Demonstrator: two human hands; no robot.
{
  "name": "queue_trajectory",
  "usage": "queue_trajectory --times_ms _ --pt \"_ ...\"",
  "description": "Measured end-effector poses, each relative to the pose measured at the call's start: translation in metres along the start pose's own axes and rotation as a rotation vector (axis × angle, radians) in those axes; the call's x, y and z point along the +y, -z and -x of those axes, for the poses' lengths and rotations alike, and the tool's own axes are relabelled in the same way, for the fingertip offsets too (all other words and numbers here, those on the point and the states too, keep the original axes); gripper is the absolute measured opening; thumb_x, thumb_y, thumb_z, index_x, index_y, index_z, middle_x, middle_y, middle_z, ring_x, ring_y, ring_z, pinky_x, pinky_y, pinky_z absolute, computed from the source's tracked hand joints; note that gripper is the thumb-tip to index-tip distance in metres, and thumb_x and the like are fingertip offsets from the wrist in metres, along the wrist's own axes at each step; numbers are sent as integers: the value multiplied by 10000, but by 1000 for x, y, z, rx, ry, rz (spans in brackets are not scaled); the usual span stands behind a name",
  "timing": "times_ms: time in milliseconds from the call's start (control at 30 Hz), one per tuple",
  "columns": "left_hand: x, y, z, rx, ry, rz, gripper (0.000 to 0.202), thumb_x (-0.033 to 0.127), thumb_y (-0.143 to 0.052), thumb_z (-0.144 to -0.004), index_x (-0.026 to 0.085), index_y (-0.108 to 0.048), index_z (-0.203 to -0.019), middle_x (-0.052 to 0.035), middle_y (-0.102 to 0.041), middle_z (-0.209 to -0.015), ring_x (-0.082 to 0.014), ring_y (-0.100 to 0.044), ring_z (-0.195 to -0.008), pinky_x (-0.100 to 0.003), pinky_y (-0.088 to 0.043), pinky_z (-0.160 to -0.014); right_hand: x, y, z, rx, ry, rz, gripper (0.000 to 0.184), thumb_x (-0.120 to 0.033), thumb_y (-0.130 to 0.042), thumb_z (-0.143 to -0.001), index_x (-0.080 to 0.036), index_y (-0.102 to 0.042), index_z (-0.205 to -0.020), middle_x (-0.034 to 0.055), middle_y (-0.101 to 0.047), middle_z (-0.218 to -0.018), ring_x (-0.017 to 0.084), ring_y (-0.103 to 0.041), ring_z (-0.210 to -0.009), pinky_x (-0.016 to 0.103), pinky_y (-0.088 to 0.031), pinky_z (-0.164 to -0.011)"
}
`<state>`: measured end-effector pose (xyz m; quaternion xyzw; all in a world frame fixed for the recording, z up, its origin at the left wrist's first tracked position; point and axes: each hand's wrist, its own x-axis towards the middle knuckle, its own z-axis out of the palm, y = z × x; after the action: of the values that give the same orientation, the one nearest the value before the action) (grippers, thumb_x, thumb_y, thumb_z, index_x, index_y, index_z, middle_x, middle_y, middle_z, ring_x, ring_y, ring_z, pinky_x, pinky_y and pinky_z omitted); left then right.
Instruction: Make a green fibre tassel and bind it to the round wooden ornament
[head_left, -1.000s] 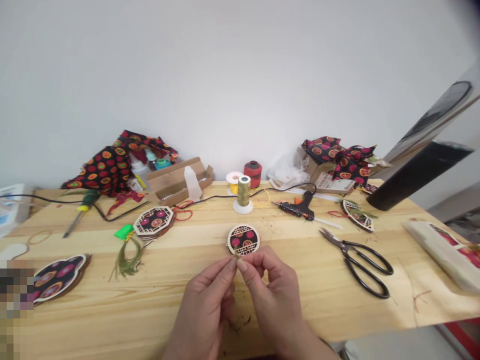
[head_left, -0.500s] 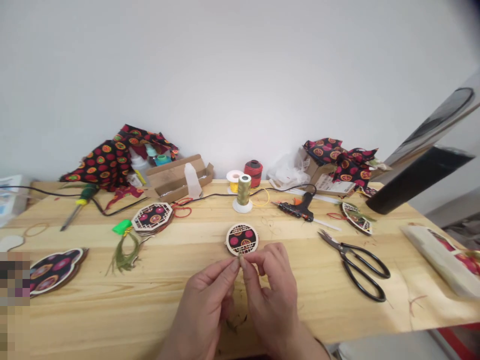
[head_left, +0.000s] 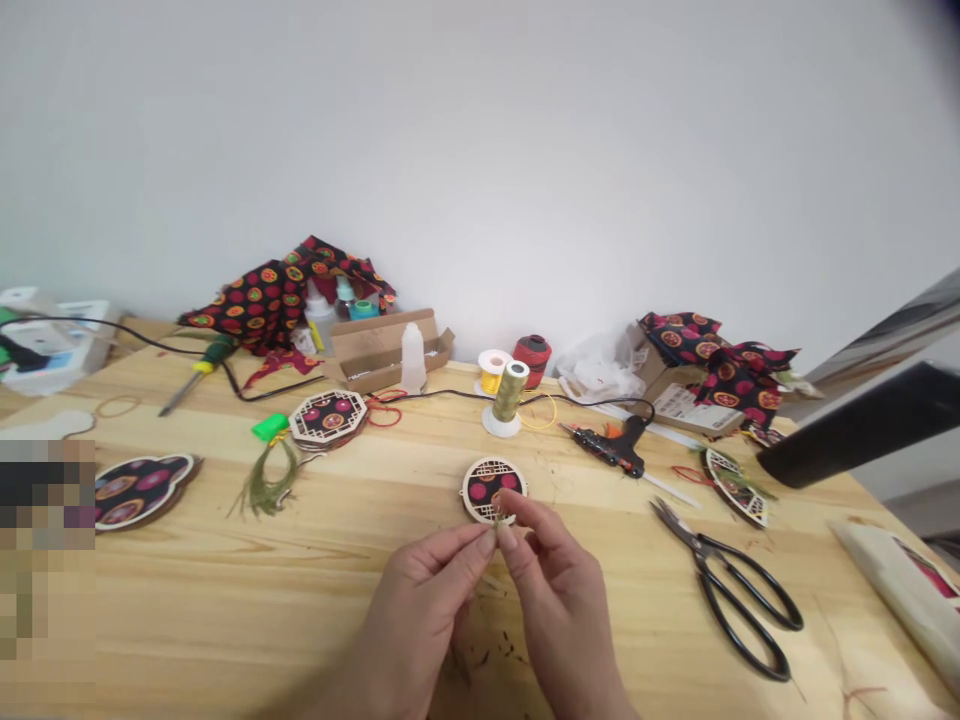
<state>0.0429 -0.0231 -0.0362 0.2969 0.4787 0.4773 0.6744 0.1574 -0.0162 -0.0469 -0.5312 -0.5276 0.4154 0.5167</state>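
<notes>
In the middle of the head view, my left hand (head_left: 424,585) and my right hand (head_left: 559,580) meet fingertip to fingertip. Both are closed in a pinch on a thin olive-green thread (head_left: 498,517), mostly covered by the fingers. Just beyond the fingertips lies a round wooden-framed ornament (head_left: 491,485) with dark patterned fabric inside and lattice strips. My right index finger overlaps its near edge. A spool of olive-green thread (head_left: 511,392) stands behind it. Short dark strands (head_left: 484,660) show on the wood beneath my hands.
Black-handled scissors (head_left: 731,580) lie right, below a glue gun (head_left: 611,447). To the left are an octagonal ornament (head_left: 328,418), a green tassel (head_left: 270,475) and a screwdriver (head_left: 199,373). A cardboard box (head_left: 386,350) and red spool (head_left: 532,358) stand at the back.
The view has swung, so the table's things sit further right. My right index finger has lifted and curled over the round ornament's edge; both hands keep their fingertips together.
</notes>
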Motion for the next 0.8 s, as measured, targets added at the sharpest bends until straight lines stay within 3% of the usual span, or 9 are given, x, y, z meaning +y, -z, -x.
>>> queue_trajectory --times_ms 167,433,800 --pt "4 1 0 17 4 -110 193 358 -664 -732 207 -756 -810 82 -350 -401 -67 -225 -420 -184 -206 -388 -3 7 -6 -148 -160 -209 197 -315 -635 -759 -206 -706 -907 64 -667 -989 217 -574 -979 333 -415 -889" --pt "7 1 -1 4 0 -223 231 386 -668 -707 192 -758 -794 83 -299 -402 -71 -192 -418 -206 -155 -383 -5 16 -9 -244 -279 -336 140 -286 -702 -701 -212 -726 -818 24 -691 -822 164 -586 -809 279 -426 -782" --pt "3 4 1 -24 42 -275 341 438 -630 -732 146 -730 -875 91 -254 -441 -77 -177 -444 -235 -118 -419 0 18 -10 -247 -277 -394 77 -242 -712 -683 -188 -705 -738 4 -654 -755 136 -559 -740 249 -417 -723"
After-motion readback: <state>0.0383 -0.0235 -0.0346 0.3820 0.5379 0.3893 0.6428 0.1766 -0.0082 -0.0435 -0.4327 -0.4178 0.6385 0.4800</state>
